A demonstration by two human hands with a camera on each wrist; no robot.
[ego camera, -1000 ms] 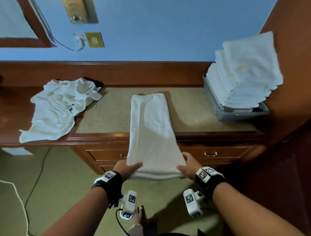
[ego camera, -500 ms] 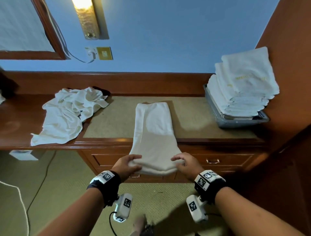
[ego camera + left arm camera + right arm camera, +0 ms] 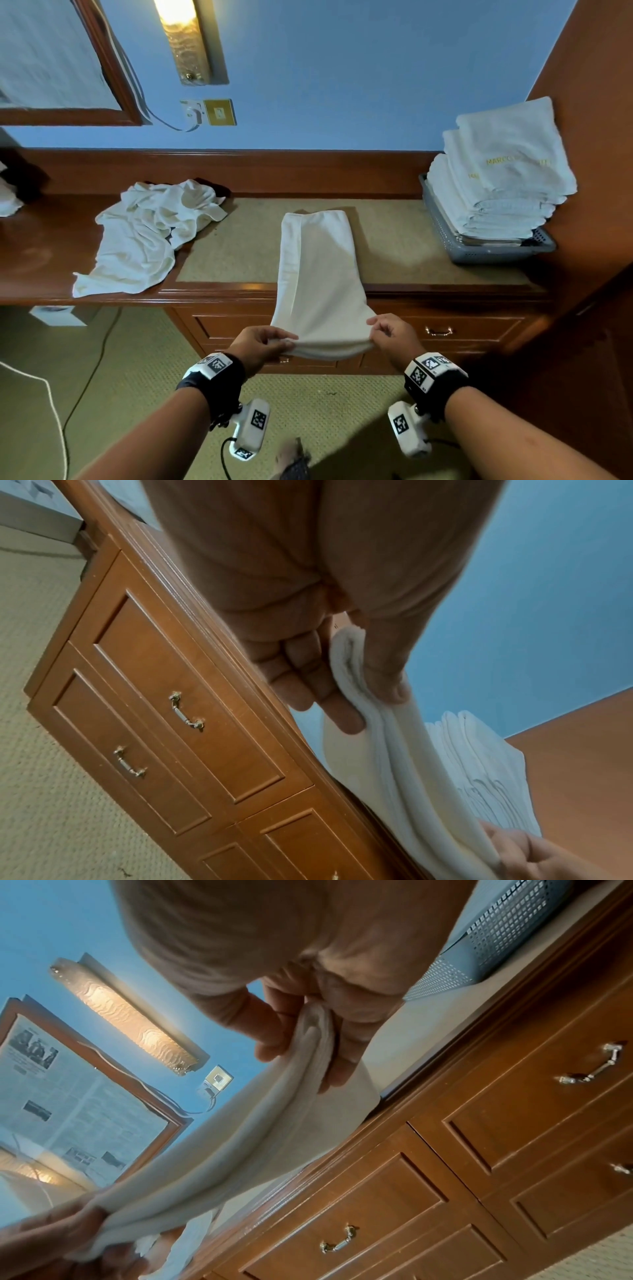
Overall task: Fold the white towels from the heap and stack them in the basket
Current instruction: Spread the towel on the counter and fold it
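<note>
The near end of a folded white towel (image 3: 318, 274) is pinched at its 2 corners by the left hand (image 3: 260, 346) and the right hand (image 3: 390, 334). Its far part is laid on the counter (image 3: 239, 246). Farther away, the heap (image 3: 150, 236) is seen at the left and the basket (image 3: 479, 250) of stacked towels (image 3: 507, 181) at the right.

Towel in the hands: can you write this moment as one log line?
stage: mid-fold | left hand: pinches towel corner | right hand: pinches other corner | basket: folded stack inside | heap: waiting
</note>
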